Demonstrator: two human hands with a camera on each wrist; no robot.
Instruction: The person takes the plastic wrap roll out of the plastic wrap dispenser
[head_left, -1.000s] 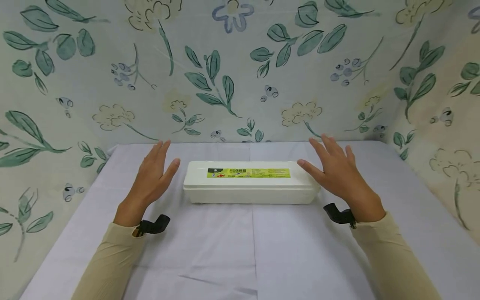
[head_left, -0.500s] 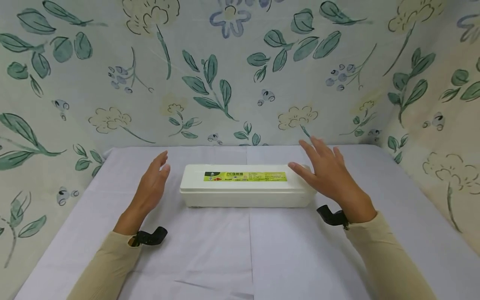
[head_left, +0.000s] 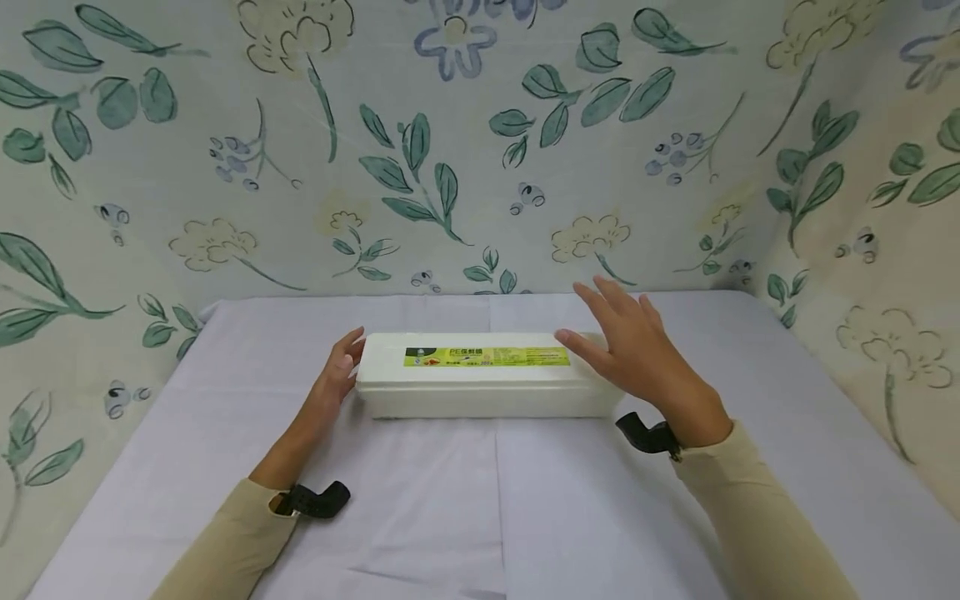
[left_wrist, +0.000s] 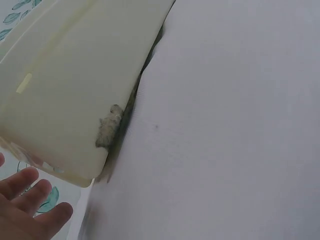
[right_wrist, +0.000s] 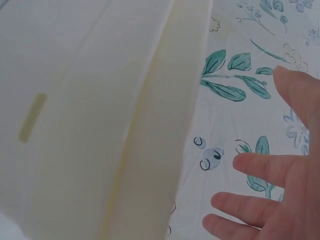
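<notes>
A long white cling film box (head_left: 480, 402) lies lengthwise across the table, with a yellow-green label (head_left: 517, 357) on its lid. My left hand (head_left: 333, 383) is at the box's left end, fingertips right at its upper edge and slightly bent. In the left wrist view, the fingers (left_wrist: 37, 197) are spread beside the box end, whose lower corner carries a ragged grey patch (left_wrist: 109, 129). Over the box's right end hovers my right hand (head_left: 630, 354), fingers extended and thumb apart. The right wrist view has its fingers (right_wrist: 257, 167) spread, holding nothing, beside the box wall (right_wrist: 90, 150).
A white cloth (head_left: 420, 500) with creases covers the table. Behind it and along both sides hangs fabric (head_left: 450, 150) printed with leaves and flowers. Each wrist wears a black camera mount, the left one (head_left: 321, 500) and the right one (head_left: 645, 433).
My left hand has moved right, up to the left end of the box. The right hand has shifted a little left, further over the right end. The head view has tilted slightly.
</notes>
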